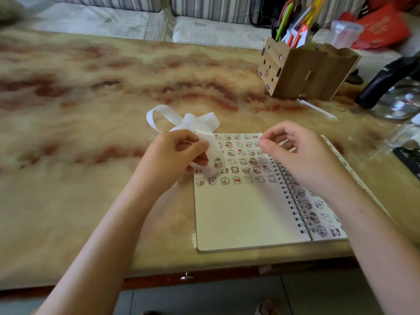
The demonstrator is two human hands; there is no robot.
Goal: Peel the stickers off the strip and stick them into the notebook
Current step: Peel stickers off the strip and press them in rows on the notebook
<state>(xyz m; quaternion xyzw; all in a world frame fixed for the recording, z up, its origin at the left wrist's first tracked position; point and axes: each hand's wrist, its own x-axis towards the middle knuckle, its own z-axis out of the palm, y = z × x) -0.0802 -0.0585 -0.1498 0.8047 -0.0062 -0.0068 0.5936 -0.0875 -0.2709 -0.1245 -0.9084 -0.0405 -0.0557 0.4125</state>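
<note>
Two hands work over an open notebook point(245, 212) on the marbled counter point(91, 133). Left hand point(179, 153) grips the curled white strip point(181, 119), hiding the page's upper left edge. Right hand point(293, 153) has its fingers curled, thumb meeting forefinger; cannot tell if anything is pinched. Sticker rows point(238, 160) fill the upper page. Pen box point(304, 71) and glass pot point(397, 103) stand far right.

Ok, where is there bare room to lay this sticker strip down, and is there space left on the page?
The notebook has its left page bare below the sticker rows. The tabletop left of the notebook is open too. The far right is crowded, with the wooden pen holder and a glass pot.
</note>
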